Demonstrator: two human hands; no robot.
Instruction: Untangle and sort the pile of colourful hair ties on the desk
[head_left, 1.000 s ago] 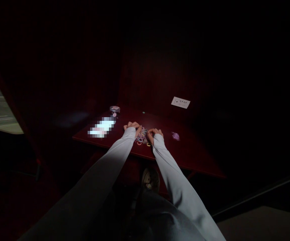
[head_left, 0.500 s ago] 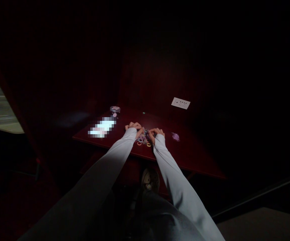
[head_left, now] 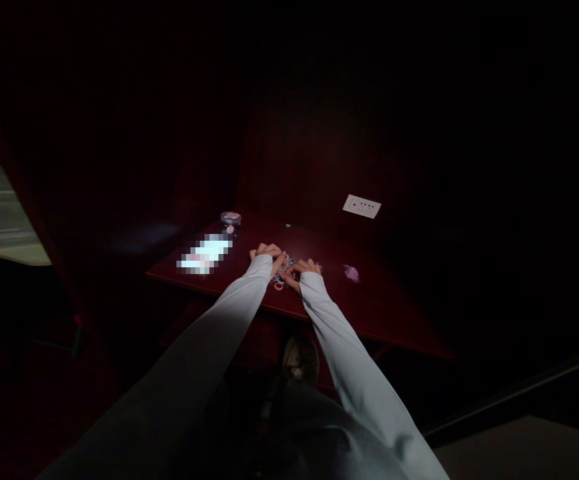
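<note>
A pile of small coloured elastic hair ties (head_left: pixel 287 264) lies near the front of the dark red table. My left hand (head_left: pixel 268 252) rests at the pile's left side, fingers curled and the thumb and forefinger reaching over the ties. On the other side, my right hand (head_left: pixel 305 269) is bent down into the pile, its fingers closed over the right part of it. Whatever the fingertips of either hand hold is too small and dark to make out. A pinkish ring-shaped hair tie (head_left: pixel 278 287) shows at the pile's front edge. Farther right lies a separate small heap of purple hair ties (head_left: pixel 351 273).
A glowing phone-like screen (head_left: pixel 205 254), blurred out, lies on the table (head_left: pixel 369 313) at left. Behind it stands a clear round jar (head_left: pixel 230 223) with a lid. One green ring (head_left: pixel 288 225) lies near the back. A white socket plate (head_left: pixel 362 206) is on the wall.
My right hand has moved left and slightly down, from the pile's right edge onto the pile, covering the yellow ring at the front. My left hand has hardly moved.
</note>
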